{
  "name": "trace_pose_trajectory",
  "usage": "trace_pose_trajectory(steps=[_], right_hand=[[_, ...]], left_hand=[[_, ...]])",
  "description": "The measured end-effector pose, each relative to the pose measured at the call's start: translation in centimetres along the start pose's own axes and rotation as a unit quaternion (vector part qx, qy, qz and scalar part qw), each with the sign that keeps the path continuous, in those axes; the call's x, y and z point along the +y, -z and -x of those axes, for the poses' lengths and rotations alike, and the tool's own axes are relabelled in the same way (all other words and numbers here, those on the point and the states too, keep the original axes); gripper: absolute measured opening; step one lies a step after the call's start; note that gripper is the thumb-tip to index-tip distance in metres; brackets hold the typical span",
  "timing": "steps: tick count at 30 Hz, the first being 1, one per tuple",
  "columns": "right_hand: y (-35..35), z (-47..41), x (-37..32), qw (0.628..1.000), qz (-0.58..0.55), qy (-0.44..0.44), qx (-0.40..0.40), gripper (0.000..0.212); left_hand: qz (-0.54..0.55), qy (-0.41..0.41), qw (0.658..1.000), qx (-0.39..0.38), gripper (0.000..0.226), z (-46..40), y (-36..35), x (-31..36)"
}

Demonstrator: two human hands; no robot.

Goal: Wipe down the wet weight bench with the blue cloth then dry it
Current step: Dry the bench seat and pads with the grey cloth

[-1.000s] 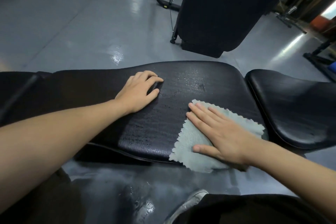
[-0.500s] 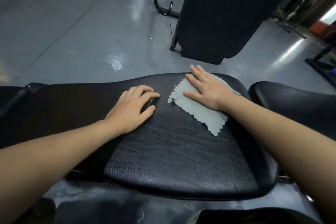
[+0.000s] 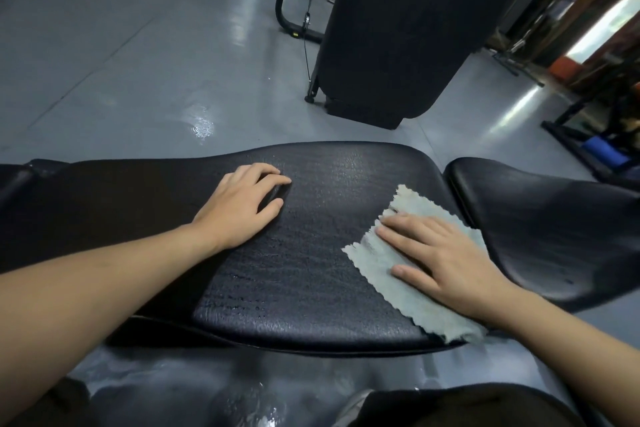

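I'm seeing right hand (image 3: pixel 446 260) lying flat, pressing cloth (image 3: pixel 391 274) overhanging bench (image 3: pixel 304 288) near edge | left hand (image 3: pixel 242 204) resting flat mid-bench | bare pad lying between.

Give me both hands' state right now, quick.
Left hand: open, resting flat on the bench pad, holding nothing.
Right hand: open, fingers straight, pressing the blue cloth onto the pad.

Cloth (image 3: pixel 398 274) middle hidden under right hand (image 3: pixel 446 260), bench (image 3: pixel 311 288) left end cut by edge, dark foreground blurred
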State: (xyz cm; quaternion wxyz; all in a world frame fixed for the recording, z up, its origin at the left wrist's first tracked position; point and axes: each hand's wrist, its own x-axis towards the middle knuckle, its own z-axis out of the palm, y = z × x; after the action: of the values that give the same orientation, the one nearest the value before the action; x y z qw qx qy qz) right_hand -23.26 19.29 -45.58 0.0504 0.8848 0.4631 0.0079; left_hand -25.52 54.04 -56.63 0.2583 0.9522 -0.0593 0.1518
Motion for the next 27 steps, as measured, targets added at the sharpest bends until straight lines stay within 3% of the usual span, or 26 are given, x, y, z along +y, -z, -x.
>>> trace_pose_trajectory(steps=[6,10,20,27], right_hand=[[-0.2,-0.5,0.6,0.995,0.008,-0.015,-0.101,0.074],[0.0,-3.9,2.7,0.991,0.024,-0.030,-0.125,0.075],[-0.9,-16.5,10.7,0.983,0.017,-0.154,-0.096,0.077],[-1.8,-20.1,7.6,0.978,0.055,-0.184,-0.083,0.069]], left_hand=[[-0.003,0.004,1.000,-0.005,0.040,-0.1,0.2,0.2],[-0.001,0.006,1.000,-0.006,0.041,-0.1,0.1,0.0],[0.005,0.004,1.000,0.001,0.047,-0.1,-0.3,-0.3],[-0.007,0.006,1.000,-0.001,0.045,0.0,-0.4,-0.4]])
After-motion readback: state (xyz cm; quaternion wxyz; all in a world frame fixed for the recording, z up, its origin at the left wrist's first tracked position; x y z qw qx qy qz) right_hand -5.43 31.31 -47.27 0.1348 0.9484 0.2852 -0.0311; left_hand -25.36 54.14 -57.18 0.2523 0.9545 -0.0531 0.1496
